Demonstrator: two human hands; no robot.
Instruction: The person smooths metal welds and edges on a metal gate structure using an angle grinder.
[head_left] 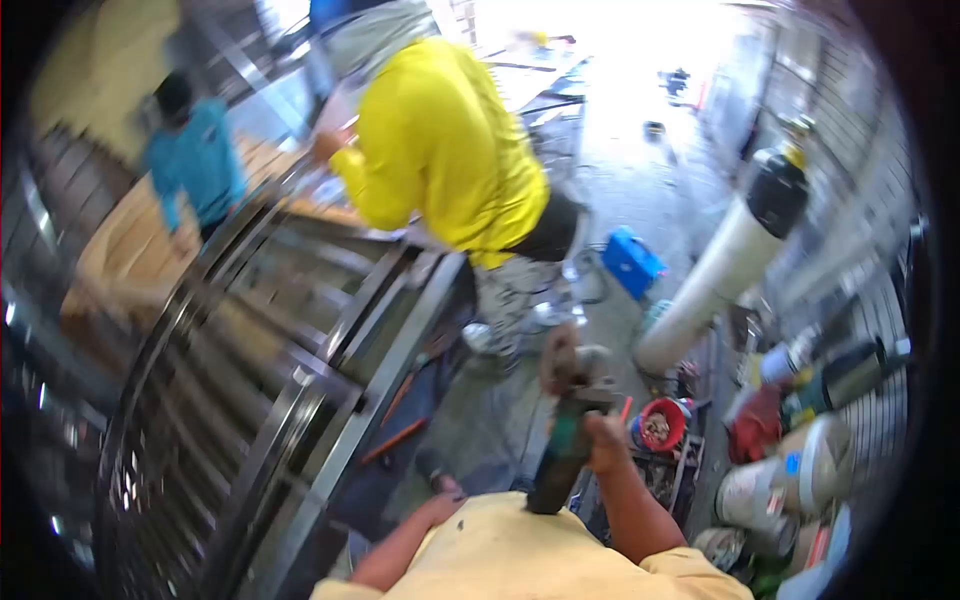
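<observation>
In the head view, my right hand (604, 442) is wrapped around an angle grinder (562, 455) with a green and dark body. It stands roughly upright in front of my yellow shirt, its disc end pointing away from me. My left hand (442, 506) hangs low beside my shirt; its fingers are too blurred to make out. To the left lies a large metal frame with curved bars (290, 400), apart from both hands.
A person in a yellow top (440, 150) bends over work beyond the frame; another in blue (200, 160) is farther left. On the right are a gas cylinder (705, 265), a blue box (632, 262), a red bucket (660, 425) and several containers (755, 495). An orange rod (395, 441) lies on the floor.
</observation>
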